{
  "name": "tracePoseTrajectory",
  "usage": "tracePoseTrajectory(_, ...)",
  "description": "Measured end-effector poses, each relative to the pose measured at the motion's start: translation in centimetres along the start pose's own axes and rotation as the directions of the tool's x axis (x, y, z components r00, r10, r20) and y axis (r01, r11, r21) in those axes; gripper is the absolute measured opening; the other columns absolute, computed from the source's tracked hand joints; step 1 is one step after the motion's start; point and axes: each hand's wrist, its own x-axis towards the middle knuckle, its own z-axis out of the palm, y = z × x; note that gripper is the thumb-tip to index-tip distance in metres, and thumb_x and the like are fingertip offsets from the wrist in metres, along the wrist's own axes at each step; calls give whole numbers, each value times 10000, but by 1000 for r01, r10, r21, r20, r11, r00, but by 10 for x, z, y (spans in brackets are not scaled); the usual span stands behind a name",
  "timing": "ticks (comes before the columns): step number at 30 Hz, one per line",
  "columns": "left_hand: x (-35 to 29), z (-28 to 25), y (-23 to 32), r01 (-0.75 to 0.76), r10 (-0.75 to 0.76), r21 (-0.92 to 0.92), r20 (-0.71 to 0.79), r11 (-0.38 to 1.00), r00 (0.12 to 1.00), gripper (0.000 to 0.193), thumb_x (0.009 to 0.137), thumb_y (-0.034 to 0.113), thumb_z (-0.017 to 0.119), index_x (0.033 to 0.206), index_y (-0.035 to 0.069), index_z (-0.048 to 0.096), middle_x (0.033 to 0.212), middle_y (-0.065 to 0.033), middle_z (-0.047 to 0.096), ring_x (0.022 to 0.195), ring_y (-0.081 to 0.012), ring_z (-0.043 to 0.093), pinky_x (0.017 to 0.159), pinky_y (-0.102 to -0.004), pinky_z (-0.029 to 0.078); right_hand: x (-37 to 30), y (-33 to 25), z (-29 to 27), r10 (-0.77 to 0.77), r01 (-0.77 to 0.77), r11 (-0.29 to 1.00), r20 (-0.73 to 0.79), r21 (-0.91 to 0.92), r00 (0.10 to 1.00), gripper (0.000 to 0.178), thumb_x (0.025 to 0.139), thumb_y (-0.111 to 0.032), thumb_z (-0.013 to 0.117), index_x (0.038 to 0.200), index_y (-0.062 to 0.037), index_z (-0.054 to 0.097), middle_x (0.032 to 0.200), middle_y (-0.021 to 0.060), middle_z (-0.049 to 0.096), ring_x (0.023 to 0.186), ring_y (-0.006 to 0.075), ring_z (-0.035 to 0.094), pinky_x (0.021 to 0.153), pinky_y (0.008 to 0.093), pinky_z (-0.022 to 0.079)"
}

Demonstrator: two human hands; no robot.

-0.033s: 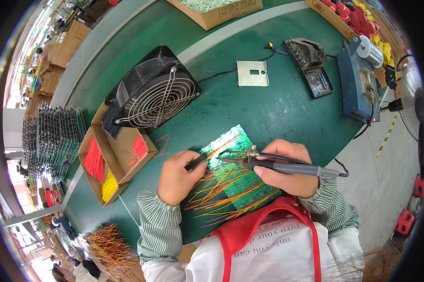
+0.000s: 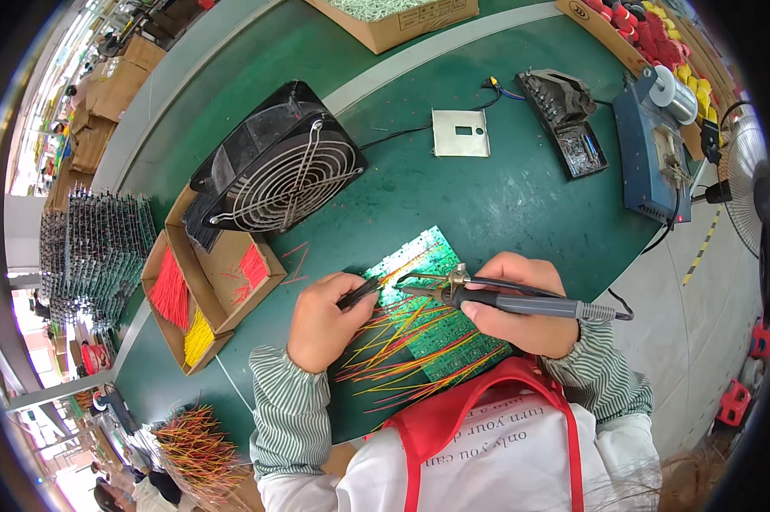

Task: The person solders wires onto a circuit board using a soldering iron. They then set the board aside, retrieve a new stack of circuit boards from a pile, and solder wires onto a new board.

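A green circuit board panel [image 2: 455, 348] lies on the bench in front of me, with several red and yellow wires [image 2: 393, 341] spreading over its left and near edges. My right hand [image 2: 528, 317] is closed around the grey handle of a soldering iron [image 2: 522, 305], which has a feed tube fixed alongside it. Its tip points left over the upper part of the board. Closed fingers of my left hand [image 2: 323, 320] pinch dark tweezers [image 2: 359, 293], whose points reach the board's left edge close to the iron tip. The exact contact there is too small to make out.
A black fan [image 2: 287, 171] with a wire guard stands beyond my left hand. Next to it, a cardboard tray [image 2: 223, 328] holds red, yellow and black wires. Farther right are a metal plate [image 2: 460, 134], a black toolbox [image 2: 564, 124] and a blue soldering station [image 2: 650, 149] with a solder spool.
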Motion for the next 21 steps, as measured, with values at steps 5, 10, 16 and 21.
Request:
tracePoseTrajectory(5, 4, -2, -1, 4, -3, -26, 29, 1000, 1000, 140, 787, 125, 666, 833, -5, 639, 748, -116, 601, 618, -225, 575, 572, -311, 448, 7, 0, 3, 56, -57, 998, 17, 23, 998, 198, 739, -121, 717, 847, -4, 599, 699, 57, 634, 635, 78, 590, 574, 240, 472)
tracePoseTrajectory(10, 5, -3, -5, -21, 22, -19, 29, 1000, 999, 131, 781, 120, 663, 821, -1, 633, 744, -113, 600, 615, -228, 572, 573, -322, 451, 11, 2, 6, 90, -91, 996, 6, 14, 996, 193, 733, -118, 721, 830, -3, 599, 702, 48, 631, 636, 69, 579, 563, 235, 467)
tracePoseTrajectory(16, 6, -1, -8, -31, 31, -12, 30, 999, 999, 128, 771, 115, 665, 812, 1, 626, 722, -107, 589, 608, -231, 565, 567, -325, 445, 12, 6, 8, 103, -104, 993, 11, 62, 995, 187, 735, -113, 718, 833, -7, 600, 689, 42, 619, 630, 63, 564, 558, 233, 460)
tracePoseTrajectory(21, 6, -1, -7, -23, 23, -4, 28, 1000, 999, 124, 766, 112, 664, 802, 2, 620, 715, -106, 581, 601, -235, 558, 560, -332, 439, 14, 6, 9, 106, -106, 994, 17, 28, 994, 184, 735, -115, 716, 826, -9, 597, 677, 40, 609, 620, 62, 554, 548, 235, 452)
